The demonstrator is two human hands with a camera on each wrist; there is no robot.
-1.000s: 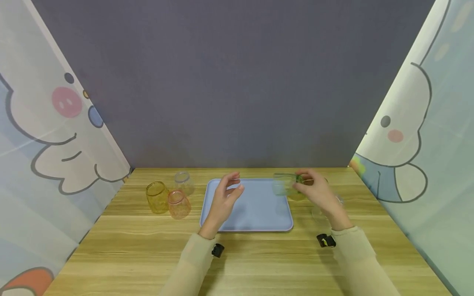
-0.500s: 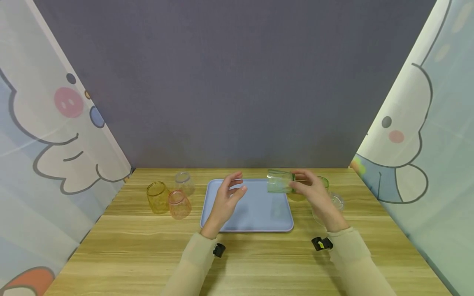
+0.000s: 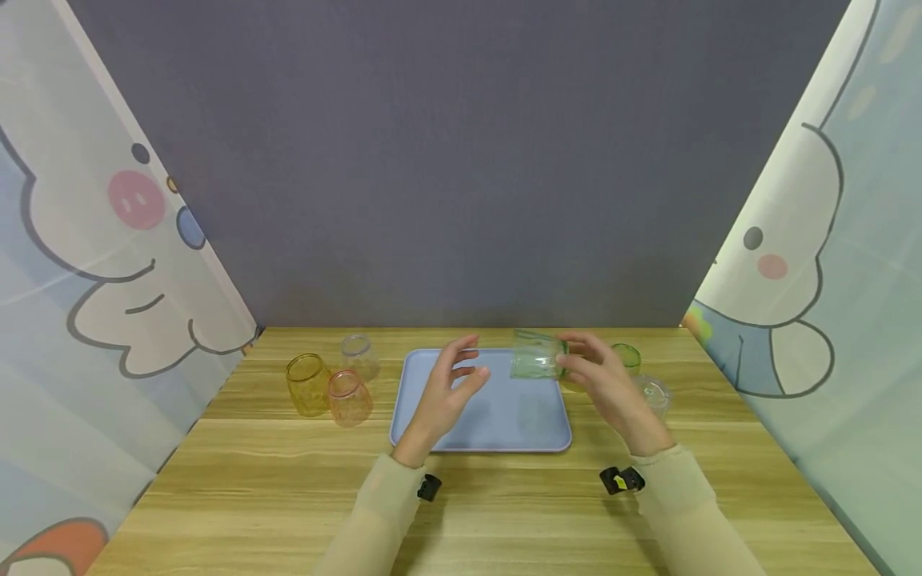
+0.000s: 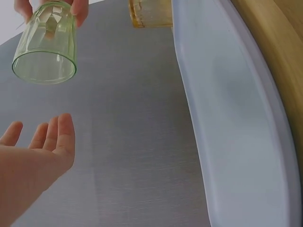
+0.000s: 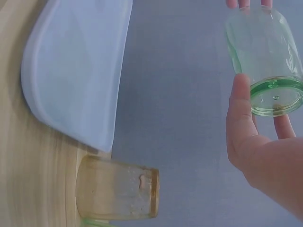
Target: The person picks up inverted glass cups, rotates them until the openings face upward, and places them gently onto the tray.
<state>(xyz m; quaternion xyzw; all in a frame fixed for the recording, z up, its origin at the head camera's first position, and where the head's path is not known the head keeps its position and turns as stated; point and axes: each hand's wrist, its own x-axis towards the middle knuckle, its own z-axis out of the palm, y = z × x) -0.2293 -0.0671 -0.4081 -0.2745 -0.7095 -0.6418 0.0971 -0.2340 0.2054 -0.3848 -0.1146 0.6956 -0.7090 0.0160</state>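
A clear green glass (image 3: 535, 357) lies sideways in the air over the right part of a pale blue tray (image 3: 497, 436). Its base end is held between the thumb and fingers of my right hand (image 3: 601, 380), and its mouth faces left. My left hand (image 3: 442, 396) hovers above the tray's left side with fingers spread and nothing in them. In the left wrist view, a gap separates the left hand (image 4: 42, 156) from the rim of the green glass (image 4: 45, 61). The right wrist view shows the right thumb against the glass (image 5: 270, 61) near its thick green base.
On the left stand a yellow glass (image 3: 307, 386), a pink glass (image 3: 350, 398) and a clear glass (image 3: 360, 358). Right of the tray are an amber glass (image 5: 118, 189), partly hidden in the head view, another green glass (image 3: 628, 358) and a clear glass (image 3: 654, 394). A grey panel (image 3: 461, 176) rises behind.
My right hand has carried the green glass leftward from beside the tray to above it. The left hand has shifted slightly right, its fingers still apart.
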